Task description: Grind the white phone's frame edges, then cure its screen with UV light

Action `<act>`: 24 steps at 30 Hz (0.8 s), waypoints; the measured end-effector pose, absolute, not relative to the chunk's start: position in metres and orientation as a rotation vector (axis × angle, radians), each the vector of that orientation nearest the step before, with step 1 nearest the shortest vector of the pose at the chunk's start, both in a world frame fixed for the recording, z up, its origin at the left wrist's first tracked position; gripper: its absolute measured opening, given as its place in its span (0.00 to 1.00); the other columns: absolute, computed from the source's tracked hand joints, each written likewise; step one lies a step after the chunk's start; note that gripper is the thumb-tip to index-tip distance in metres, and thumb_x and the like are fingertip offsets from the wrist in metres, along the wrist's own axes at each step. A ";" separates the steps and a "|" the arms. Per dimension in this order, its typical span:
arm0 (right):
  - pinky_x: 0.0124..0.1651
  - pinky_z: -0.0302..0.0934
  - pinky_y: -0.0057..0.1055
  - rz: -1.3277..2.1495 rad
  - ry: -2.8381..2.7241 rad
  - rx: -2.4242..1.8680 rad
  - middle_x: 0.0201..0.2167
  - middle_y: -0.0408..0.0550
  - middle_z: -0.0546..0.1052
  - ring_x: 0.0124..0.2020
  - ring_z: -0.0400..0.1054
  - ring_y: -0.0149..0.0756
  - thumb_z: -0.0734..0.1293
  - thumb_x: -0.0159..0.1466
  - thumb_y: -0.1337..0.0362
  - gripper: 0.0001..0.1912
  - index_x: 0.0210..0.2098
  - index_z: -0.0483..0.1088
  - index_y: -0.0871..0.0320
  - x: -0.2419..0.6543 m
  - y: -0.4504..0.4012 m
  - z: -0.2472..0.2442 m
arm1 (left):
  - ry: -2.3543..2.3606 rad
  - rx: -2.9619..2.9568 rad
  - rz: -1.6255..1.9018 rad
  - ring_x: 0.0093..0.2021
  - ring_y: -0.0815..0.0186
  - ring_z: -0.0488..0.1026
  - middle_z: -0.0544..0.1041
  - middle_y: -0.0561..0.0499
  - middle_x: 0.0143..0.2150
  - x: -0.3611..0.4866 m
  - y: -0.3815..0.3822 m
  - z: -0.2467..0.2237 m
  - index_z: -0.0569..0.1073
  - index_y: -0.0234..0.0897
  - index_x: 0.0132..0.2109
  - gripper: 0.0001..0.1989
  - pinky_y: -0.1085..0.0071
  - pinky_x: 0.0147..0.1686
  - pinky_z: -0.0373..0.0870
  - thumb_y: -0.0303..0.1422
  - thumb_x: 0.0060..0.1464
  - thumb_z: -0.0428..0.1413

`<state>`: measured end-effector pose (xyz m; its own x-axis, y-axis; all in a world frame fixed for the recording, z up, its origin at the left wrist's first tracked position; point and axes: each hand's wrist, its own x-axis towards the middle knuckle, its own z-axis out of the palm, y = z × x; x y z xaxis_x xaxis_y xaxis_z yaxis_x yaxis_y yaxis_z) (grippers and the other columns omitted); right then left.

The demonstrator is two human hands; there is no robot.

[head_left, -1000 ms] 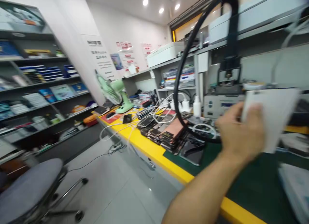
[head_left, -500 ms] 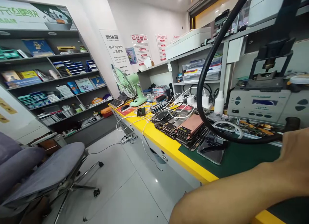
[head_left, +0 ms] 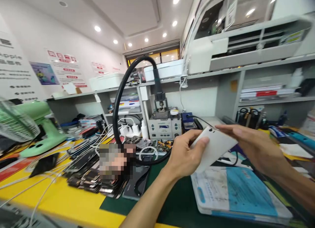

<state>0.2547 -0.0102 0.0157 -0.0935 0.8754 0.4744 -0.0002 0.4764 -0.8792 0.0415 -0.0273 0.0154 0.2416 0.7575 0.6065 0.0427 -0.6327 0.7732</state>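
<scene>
My left hand (head_left: 187, 152) grips a flat white phone (head_left: 216, 147) by its left edge, thumb on the face that shows. A dark round hole and small marks sit near the phone's upper corner. My right hand (head_left: 256, 147) has its fingers stretched out along the phone's right side; I cannot tell whether they touch it. Below both hands lies a blue and white case (head_left: 238, 192) with a worn, smudged surface. A dark green mat (head_left: 172, 208) covers the bench under it.
A thick black hose (head_left: 116, 113) arches over the left side, by a grey soldering station (head_left: 162, 131). Stacked phone screens (head_left: 91, 178) and white cables (head_left: 39, 201) lie on the yellow bench. A green fan (head_left: 36, 129) stands far left. Shelves (head_left: 228, 90) run behind.
My view has swung right, from the floor, chair and wall shelves to the bench. Both hands now show, with the white phone in the left one; earlier only a forearm and wrist were visible.
</scene>
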 end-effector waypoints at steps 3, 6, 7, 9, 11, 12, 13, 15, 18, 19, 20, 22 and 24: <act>0.54 0.65 0.41 0.919 -1.562 -0.728 0.45 0.49 0.82 0.53 0.71 0.52 0.63 0.67 0.49 0.18 0.45 0.81 0.49 0.249 -0.026 0.032 | 0.709 1.876 1.368 0.37 0.64 0.73 0.80 0.47 0.40 0.049 -0.029 0.014 0.78 0.34 0.48 0.14 0.71 0.35 0.67 0.37 0.63 0.53; 0.49 0.66 0.42 0.926 -1.673 -0.784 0.46 0.51 0.81 0.50 0.73 0.54 0.66 0.66 0.51 0.18 0.46 0.81 0.53 0.246 -0.040 0.049 | 0.711 1.851 1.382 0.40 0.64 0.72 0.79 0.48 0.43 0.051 -0.030 0.008 0.76 0.37 0.51 0.14 0.70 0.40 0.66 0.37 0.65 0.51; 0.48 0.66 0.41 0.923 -1.703 -0.809 0.46 0.51 0.81 0.48 0.73 0.52 0.66 0.67 0.51 0.18 0.47 0.80 0.54 0.245 -0.044 0.053 | 0.714 1.840 1.384 0.41 0.65 0.72 0.79 0.49 0.44 0.051 -0.031 0.006 0.75 0.37 0.52 0.15 0.70 0.40 0.66 0.38 0.66 0.50; 0.46 0.66 0.36 0.920 -1.763 -0.870 0.46 0.48 0.81 0.47 0.74 0.47 0.65 0.68 0.52 0.17 0.48 0.79 0.52 0.241 -0.049 0.059 | 0.742 1.804 1.385 0.39 0.65 0.71 0.78 0.49 0.44 0.053 -0.034 0.003 0.74 0.38 0.52 0.15 0.70 0.37 0.65 0.40 0.67 0.49; 0.47 0.66 0.32 0.883 -1.804 -0.927 0.49 0.45 0.79 0.49 0.72 0.44 0.65 0.69 0.53 0.15 0.50 0.78 0.48 0.238 -0.051 0.060 | 0.803 1.755 1.413 0.37 0.66 0.70 0.78 0.49 0.42 0.057 -0.037 0.000 0.74 0.37 0.50 0.16 0.70 0.35 0.64 0.41 0.66 0.48; 0.48 0.65 0.31 0.847 -1.815 -0.947 0.49 0.44 0.78 0.50 0.72 0.43 0.65 0.69 0.53 0.15 0.51 0.77 0.47 0.236 -0.052 0.059 | 0.830 1.754 1.432 0.36 0.66 0.69 0.77 0.50 0.40 0.060 -0.038 -0.001 0.74 0.37 0.48 0.16 0.70 0.34 0.63 0.42 0.66 0.49; 0.48 0.66 0.31 0.806 -1.819 -0.960 0.50 0.43 0.78 0.51 0.71 0.42 0.64 0.69 0.54 0.14 0.51 0.77 0.46 0.234 -0.052 0.056 | 0.848 1.765 1.454 0.35 0.66 0.69 0.76 0.50 0.37 0.062 -0.039 -0.002 0.73 0.37 0.46 0.16 0.70 0.34 0.62 0.43 0.66 0.49; 0.48 0.66 0.32 0.734 -1.822 -0.971 0.49 0.43 0.77 0.49 0.72 0.41 0.64 0.70 0.54 0.14 0.52 0.76 0.46 0.230 -0.053 0.050 | 0.863 1.809 1.485 0.33 0.66 0.68 0.74 0.52 0.32 0.067 -0.041 -0.003 0.73 0.38 0.42 0.15 0.70 0.32 0.60 0.43 0.65 0.48; 0.48 0.67 0.32 0.702 -1.793 -0.964 0.48 0.44 0.77 0.49 0.71 0.40 0.63 0.70 0.54 0.14 0.51 0.75 0.47 0.228 -0.053 0.040 | 0.891 1.829 1.507 0.32 0.66 0.67 0.72 0.52 0.31 0.072 -0.042 -0.006 0.71 0.39 0.40 0.14 0.70 0.31 0.58 0.44 0.65 0.48; 0.49 0.67 0.31 0.695 -1.780 -0.959 0.48 0.44 0.77 0.49 0.71 0.39 0.64 0.70 0.54 0.13 0.50 0.75 0.47 0.229 -0.054 0.037 | 0.917 1.829 1.510 0.31 0.65 0.67 0.72 0.52 0.31 0.074 -0.042 -0.007 0.71 0.39 0.39 0.15 0.70 0.31 0.58 0.44 0.65 0.48; 0.49 0.67 0.30 0.691 -1.770 -0.955 0.47 0.43 0.76 0.49 0.71 0.39 0.64 0.70 0.55 0.12 0.49 0.75 0.46 0.229 -0.055 0.035 | 0.948 1.831 1.514 0.31 0.65 0.67 0.72 0.51 0.31 0.076 -0.043 -0.009 0.71 0.39 0.39 0.15 0.69 0.31 0.58 0.44 0.65 0.47; 0.49 0.67 0.29 0.697 -1.765 -0.943 0.46 0.41 0.76 0.49 0.71 0.38 0.64 0.70 0.56 0.10 0.48 0.75 0.45 0.231 -0.057 0.031 | 1.000 1.832 1.543 0.30 0.64 0.67 0.71 0.51 0.30 0.080 -0.046 -0.012 0.71 0.40 0.36 0.16 0.69 0.31 0.59 0.44 0.65 0.46; 0.49 0.68 0.29 0.716 -1.766 -0.922 0.46 0.40 0.76 0.48 0.71 0.37 0.63 0.71 0.57 0.10 0.48 0.74 0.44 0.232 -0.059 0.029 | 1.044 1.822 1.615 0.31 0.63 0.67 0.72 0.50 0.30 0.084 -0.049 -0.015 0.72 0.40 0.36 0.16 0.69 0.31 0.60 0.43 0.65 0.46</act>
